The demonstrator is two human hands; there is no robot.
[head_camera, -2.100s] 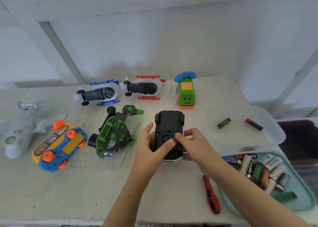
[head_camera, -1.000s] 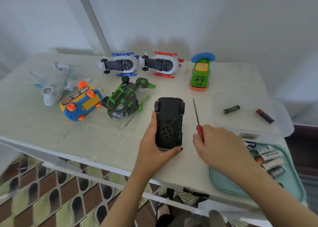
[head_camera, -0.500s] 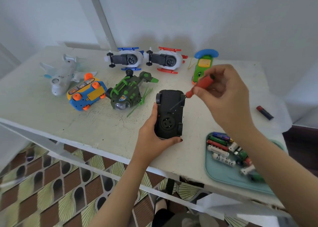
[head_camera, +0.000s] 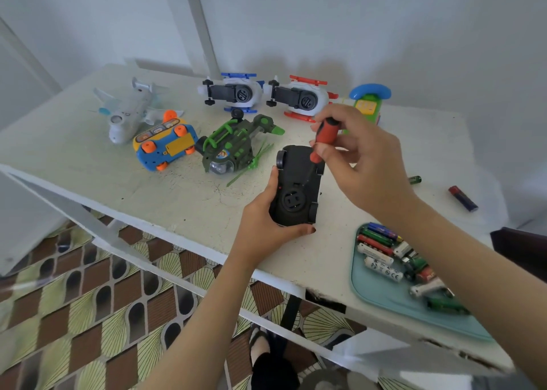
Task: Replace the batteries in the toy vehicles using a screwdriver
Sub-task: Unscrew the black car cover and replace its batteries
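Since half a second ago the right hand (head_camera: 364,164) has carried the screwdriver (head_camera: 325,139) leftward and stood it steeper; its red handle now sits over the far end of the black toy car (head_camera: 299,188). Fingers and thumb pinch the handle, a hold judged suited to twirling it. The dark shaft points down at the car's underside, but its tip is lost against the black plastic, so seating in a screw cannot be confirmed.

The car lies wheels-up at centre frame, near the front edge of the surface (head_camera: 88,164), presumably to expose the battery cover. The left hand (head_camera: 266,224) grips its near end, thumb along the left flank and fingers wrapped round the near edge, evidently to brace it against the turning force.

Containers: one teal tray (head_camera: 370,289) at lower right holds a loose heap of mixed batteries (head_camera: 381,250), partly hidden by the right forearm. A green battery (head_camera: 414,179) and a red-and-blue battery (head_camera: 462,198) lie separately at the right of the frame; what they rest on is too faint to tell.
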